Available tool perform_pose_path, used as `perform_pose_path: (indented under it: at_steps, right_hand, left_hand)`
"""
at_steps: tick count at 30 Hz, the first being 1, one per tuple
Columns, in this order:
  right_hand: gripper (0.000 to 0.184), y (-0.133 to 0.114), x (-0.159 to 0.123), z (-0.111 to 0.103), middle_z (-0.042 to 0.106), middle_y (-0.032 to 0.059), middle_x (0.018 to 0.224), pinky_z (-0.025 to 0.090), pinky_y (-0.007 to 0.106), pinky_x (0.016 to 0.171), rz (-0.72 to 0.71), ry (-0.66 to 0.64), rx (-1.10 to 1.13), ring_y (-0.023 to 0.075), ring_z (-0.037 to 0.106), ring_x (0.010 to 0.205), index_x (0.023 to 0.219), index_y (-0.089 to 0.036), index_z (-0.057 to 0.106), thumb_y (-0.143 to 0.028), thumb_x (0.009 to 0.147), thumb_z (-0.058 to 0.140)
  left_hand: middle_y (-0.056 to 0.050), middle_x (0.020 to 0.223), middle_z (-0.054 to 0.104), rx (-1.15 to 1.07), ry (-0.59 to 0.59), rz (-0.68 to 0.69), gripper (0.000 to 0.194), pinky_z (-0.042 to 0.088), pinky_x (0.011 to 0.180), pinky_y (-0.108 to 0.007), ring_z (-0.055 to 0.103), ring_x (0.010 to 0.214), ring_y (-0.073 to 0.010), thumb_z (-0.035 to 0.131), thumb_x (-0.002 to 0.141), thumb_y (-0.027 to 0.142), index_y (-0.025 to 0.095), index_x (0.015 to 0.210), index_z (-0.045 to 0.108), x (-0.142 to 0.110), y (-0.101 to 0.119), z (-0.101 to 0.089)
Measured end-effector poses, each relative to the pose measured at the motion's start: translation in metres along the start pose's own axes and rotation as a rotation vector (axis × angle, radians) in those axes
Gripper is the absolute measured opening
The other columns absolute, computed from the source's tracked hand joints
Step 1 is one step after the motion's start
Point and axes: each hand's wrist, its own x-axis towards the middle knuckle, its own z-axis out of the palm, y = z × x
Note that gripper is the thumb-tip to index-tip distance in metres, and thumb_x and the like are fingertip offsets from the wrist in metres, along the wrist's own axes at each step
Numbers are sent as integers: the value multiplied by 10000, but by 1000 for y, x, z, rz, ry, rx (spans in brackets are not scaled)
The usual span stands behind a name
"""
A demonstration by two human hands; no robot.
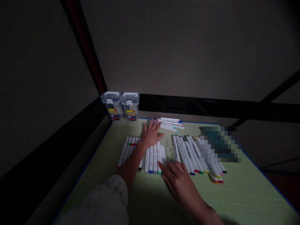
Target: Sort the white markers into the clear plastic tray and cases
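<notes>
Several white markers with coloured caps lie side by side on a pale green table [246, 193]. My left hand [151, 134] reaches forward with fingers spread and flat, resting over the far ends of the middle group of markers [152, 159]. My right hand [179, 181] lies palm down with fingers stretched out, its fingertips touching the near ends of the same group. Another row of markers [187, 153] lies to the right, and a small row [128, 148] to the left of my left arm.
Two clear plastic boxes with white latches [120, 104] stand at the far left corner. A small pile of markers [171, 123] lies by the far edge. A blurred-out patch [219, 143] covers things at the right. Dark walls surround the table.
</notes>
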Motion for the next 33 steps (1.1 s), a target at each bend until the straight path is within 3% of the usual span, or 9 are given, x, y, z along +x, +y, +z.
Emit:
perform_pose_path:
  at_steps: [13,33]
  right_hand:
    - [367,-3,2,-8,573,74,845,421,385,708,8,-27,-22,213,492,786,1213,-156,474,-180,855,394]
    - [386,-2,0,-8,561,69,845,419,375,709,-10,-20,-6,209,482,789,1223,-149,456,-143,840,404]
  left_hand:
    - [-34,1450,139,-21,-78,-26,576,116,1038,-552,85,1327,-254,257,835,489,190,1327,268,3,-2,0]
    - [-135,1392,269,-21,-9,-49,502,172,1034,-483,192,1297,-243,361,825,415,168,1262,342,2,-2,2]
